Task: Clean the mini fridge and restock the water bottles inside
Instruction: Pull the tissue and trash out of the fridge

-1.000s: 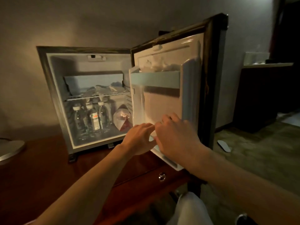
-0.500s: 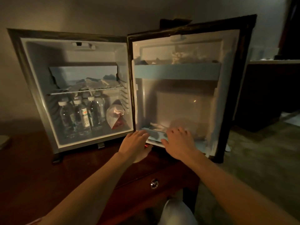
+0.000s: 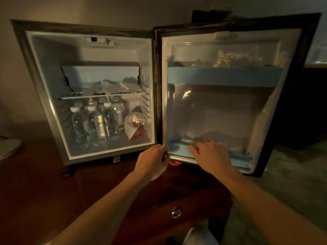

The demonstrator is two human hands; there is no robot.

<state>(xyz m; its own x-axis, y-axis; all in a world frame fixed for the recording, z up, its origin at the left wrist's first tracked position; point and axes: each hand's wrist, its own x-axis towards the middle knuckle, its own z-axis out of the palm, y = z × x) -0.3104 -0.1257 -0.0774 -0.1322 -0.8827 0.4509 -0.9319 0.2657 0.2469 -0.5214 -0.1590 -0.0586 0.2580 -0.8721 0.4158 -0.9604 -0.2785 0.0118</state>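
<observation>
Fridge: small grey mini fridge (image 3: 44,96) stands on the dark brown wooden tabletop (image 3: 35,183), near its right edge.
Door: white-lined fridge door (image 3: 230,112) is swung fully open to the right, overhanging the tabletop's edge above the carpet.
Bottles: clear plastic water bottles with white caps (image 3: 93,121) stand clustered on the fridge floor at left, under the wire shelf (image 3: 102,94); a crumpled white plastic bag (image 3: 134,124) sits to their right.
Left hand: left hand (image 3: 152,163) rests at the door's lower hinge corner, fingers loosely curled; whether its grip holds anything cannot be told.
Right hand: right hand (image 3: 210,156) lies with grip spread flat on the pale blue lower door rail (image 3: 238,157).
Open room: bare tabletop lies in front of the fridge at left.
</observation>
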